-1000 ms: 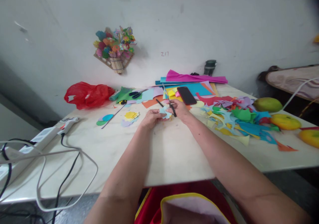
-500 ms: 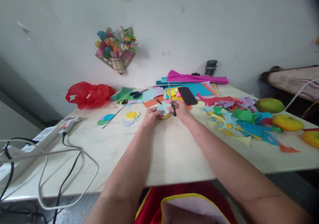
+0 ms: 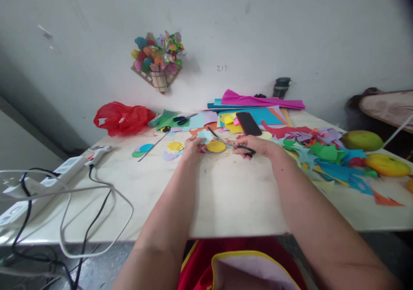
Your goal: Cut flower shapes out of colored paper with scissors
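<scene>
My left hand [image 3: 192,146] is closed, pinching a light blue paper piece [image 3: 204,135] over the middle of the table. In my right hand [image 3: 253,145] is a pair of scissors [image 3: 224,141] with dark handles; the blades point left toward the blue piece. A yellow paper circle [image 3: 216,147] lies just below the blades, beside my left fingers. Left of that hand is a small pile of yellow and lilac paper flower shapes [image 3: 175,146]. Farther left, a blue paper circle [image 3: 146,148] overlaps a green one.
A phone [image 3: 248,124] lies on coloured sheets behind my right hand. Paper scraps [image 3: 327,152] and mangoes [image 3: 387,165] cover the right side. At the left are a red plastic bag [image 3: 121,120] and a power strip [image 3: 41,191] with loose cables. Another pair of scissors [image 3: 181,120] lies behind.
My right hand has moved right, and the scissors have swung from pointing away from me to pointing left. The yellow circle now shows more fully. The whole view has shifted slightly.
</scene>
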Action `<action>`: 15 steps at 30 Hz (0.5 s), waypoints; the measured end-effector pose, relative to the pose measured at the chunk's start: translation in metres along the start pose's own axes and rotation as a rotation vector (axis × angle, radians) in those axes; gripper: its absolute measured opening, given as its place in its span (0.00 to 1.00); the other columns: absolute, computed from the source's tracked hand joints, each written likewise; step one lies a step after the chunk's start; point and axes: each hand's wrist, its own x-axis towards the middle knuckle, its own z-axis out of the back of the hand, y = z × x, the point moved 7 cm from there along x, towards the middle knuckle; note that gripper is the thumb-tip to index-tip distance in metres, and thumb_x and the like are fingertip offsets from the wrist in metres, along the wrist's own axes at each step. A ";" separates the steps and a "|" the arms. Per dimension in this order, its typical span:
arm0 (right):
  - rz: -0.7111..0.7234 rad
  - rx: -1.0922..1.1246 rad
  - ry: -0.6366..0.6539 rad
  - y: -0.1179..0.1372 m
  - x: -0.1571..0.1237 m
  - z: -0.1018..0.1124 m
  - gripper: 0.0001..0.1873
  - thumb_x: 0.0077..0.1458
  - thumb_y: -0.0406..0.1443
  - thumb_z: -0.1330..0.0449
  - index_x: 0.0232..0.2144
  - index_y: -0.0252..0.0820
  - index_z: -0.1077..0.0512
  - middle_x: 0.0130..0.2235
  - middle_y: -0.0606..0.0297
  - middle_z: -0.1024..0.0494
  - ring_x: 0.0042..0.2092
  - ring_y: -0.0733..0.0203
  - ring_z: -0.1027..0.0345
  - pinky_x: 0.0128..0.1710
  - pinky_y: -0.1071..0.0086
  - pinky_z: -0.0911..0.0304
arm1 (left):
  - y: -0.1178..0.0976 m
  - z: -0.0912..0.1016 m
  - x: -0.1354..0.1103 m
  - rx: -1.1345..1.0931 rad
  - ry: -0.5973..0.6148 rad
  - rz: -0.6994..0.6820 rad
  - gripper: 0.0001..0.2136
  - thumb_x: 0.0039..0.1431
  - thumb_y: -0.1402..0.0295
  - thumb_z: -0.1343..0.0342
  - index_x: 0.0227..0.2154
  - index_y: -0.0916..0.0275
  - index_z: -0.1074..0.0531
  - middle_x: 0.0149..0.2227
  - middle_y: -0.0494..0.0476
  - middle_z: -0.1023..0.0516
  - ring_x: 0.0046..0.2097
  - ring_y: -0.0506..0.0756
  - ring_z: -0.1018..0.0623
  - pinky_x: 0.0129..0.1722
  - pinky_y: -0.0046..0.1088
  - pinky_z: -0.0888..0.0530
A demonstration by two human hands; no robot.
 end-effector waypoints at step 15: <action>-0.058 -0.071 0.101 0.000 -0.002 -0.003 0.21 0.33 0.45 0.26 0.28 0.39 0.23 0.19 0.69 0.28 0.19 0.70 0.39 0.18 0.75 0.43 | 0.010 -0.009 -0.004 0.151 0.129 0.143 0.07 0.35 0.74 0.40 0.21 0.66 0.30 0.22 0.55 0.24 0.23 0.54 0.25 0.26 0.31 0.27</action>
